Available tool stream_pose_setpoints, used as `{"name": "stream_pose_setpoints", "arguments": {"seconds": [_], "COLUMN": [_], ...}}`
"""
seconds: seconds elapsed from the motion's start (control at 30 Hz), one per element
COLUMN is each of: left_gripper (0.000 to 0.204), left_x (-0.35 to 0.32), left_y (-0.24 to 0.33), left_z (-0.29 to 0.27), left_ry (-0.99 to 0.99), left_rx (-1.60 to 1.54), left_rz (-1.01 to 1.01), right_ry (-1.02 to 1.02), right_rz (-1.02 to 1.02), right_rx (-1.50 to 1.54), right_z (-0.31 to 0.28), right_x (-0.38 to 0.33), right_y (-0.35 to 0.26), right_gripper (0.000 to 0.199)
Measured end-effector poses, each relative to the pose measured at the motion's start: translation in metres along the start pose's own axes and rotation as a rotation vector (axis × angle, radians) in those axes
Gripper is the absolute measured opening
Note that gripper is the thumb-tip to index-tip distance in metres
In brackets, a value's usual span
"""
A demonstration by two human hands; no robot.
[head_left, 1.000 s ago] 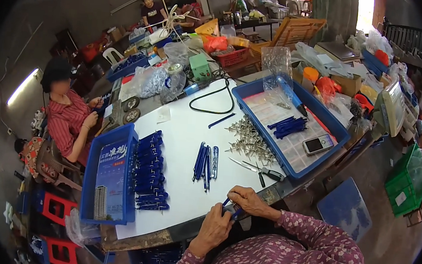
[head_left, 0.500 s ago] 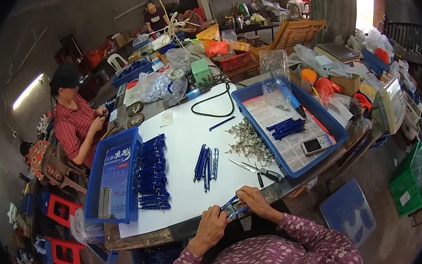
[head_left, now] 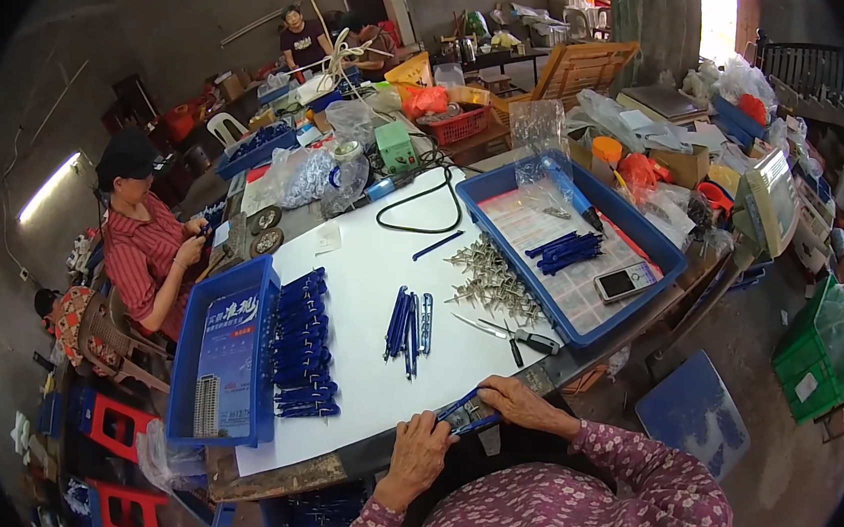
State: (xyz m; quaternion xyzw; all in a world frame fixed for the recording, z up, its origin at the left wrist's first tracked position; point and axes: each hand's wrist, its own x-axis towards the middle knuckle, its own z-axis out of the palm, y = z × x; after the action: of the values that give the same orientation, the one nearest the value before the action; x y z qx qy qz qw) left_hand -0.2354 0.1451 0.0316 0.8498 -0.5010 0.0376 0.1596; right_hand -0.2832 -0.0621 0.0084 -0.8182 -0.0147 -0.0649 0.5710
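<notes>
At the near edge of the table [head_left: 308, 478]: left hand [head_left: 417, 457] and right hand [head_left: 522, 406] apart, fingers pinched on opposite ends of a slim blue part [head_left: 459, 404]. I'd support both ends evenly, no twisting; plastic-looking, so probably flexes. Part bridges the gap, right of the left hand. Beyond: loose blue strips [head_left: 399, 327] on white sheet [head_left: 362, 258], metal pieces [head_left: 494, 280] heaped beside a blue tray [head_left: 592, 332].

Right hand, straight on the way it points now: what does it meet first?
Past the blue part it holds, the right hand would probably meet the nearer blue pieces on the white sheet; height is unclear, so it might pass over.
</notes>
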Motion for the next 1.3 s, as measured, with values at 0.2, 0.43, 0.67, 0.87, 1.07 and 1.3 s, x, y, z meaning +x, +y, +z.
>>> {"name": "stream_pose_setpoints", "arguments": {"seconds": [0.2,0.43,0.67,0.87,1.07,1.3], "left_gripper": [0.013,0.013,0.012,0.013,0.012,0.014], "left_x": [-0.003,-0.003,-0.008,-0.008,-0.004,-0.006], "left_y": [0.000,-0.004,-0.009,-0.012,-0.018,-0.015], "left_z": [0.002,0.004,0.007,0.009,0.022,0.025], "left_ry": [0.020,0.009,0.029,0.034,0.041,0.063], "left_rx": [-0.015,-0.026,-0.059,-0.079,-0.085,-0.078], "left_rz": [0.019,-0.015,-0.027,-0.019,-0.003,-0.065], "right_ry": [-0.024,-0.004,0.014,-0.017,-0.023,1.018], "right_rz": [0.096,0.111,0.125,0.059,0.167,-0.334], "right_rx": [0.030,0.181,0.198,0.077,-0.561,-0.925], "right_z": [-0.001,0.018,0.025,0.024,-0.073,-0.352], "right_x": [-0.002,0.007,0.011,0.010,0.028,0.142], "right_y": [-0.009,0.006,0.005,0.008,-0.043,-0.116], "right_gripper": [0.029,0.029,0.029,0.030,0.045,0.036]}}
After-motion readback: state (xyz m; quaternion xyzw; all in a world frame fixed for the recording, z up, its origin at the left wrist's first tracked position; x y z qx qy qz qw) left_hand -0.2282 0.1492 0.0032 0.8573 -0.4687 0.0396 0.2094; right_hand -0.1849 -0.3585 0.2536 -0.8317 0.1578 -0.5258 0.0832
